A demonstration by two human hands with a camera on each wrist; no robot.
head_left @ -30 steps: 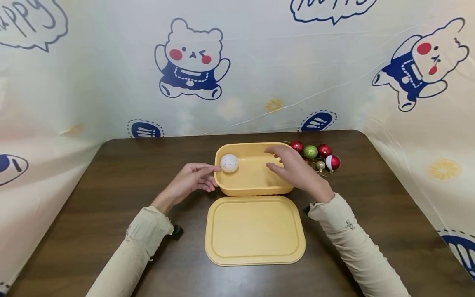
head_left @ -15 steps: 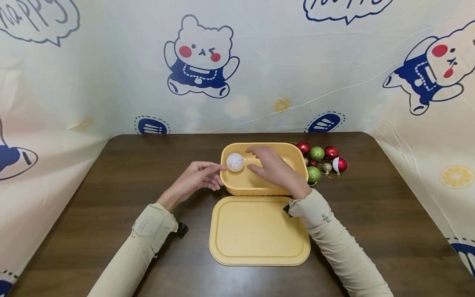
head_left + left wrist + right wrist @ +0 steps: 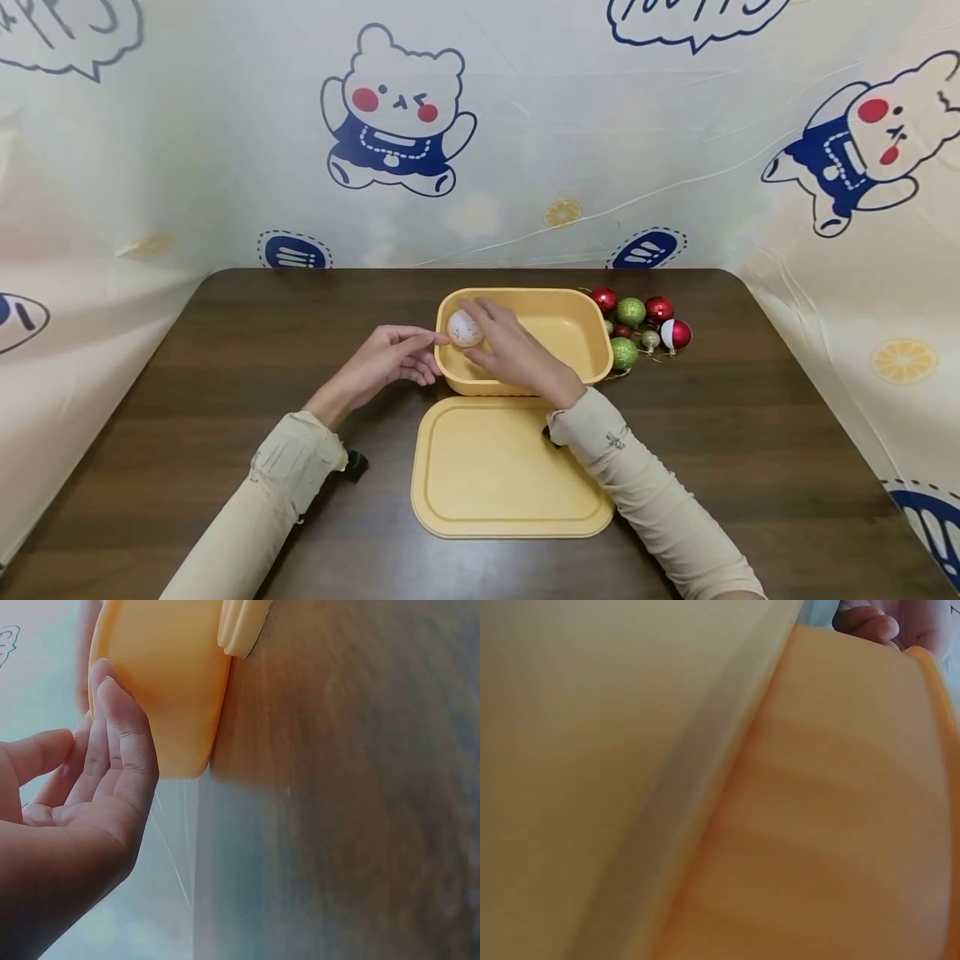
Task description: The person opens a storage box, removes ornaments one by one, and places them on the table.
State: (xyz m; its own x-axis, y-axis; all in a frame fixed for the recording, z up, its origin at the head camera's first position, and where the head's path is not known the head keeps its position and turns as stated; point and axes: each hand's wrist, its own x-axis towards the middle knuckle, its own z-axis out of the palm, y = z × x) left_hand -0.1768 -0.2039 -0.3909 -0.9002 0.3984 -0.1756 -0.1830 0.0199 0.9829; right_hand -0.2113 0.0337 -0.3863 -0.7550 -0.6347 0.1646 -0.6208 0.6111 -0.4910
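A white speckled ball (image 3: 463,330) lies at the left end of a yellow box (image 3: 570,333) in the head view. Over the box, my right hand (image 3: 517,350) has its fingers above the ball and its thumb low on the near side; a firm grip is not visible. Loosely bent, the fingers of my left hand (image 3: 393,358) rest against the box's left end. The left wrist view shows that hand (image 3: 105,780) beside the box wall (image 3: 169,697). The right hand is out of its own wrist view, which shows the box side (image 3: 840,787).
A yellow lid (image 3: 510,475) lies flat on the brown table (image 3: 750,467) in front of the box. Right of the box sit several Christmas baubles, among them a green one (image 3: 631,312) and a red and white one (image 3: 677,333). A printed curtain (image 3: 525,125) hangs behind.
My right hand has moved left across the box, from its right end to the ball. The left hand has stayed at the box's left end. More baubles now show on the right.
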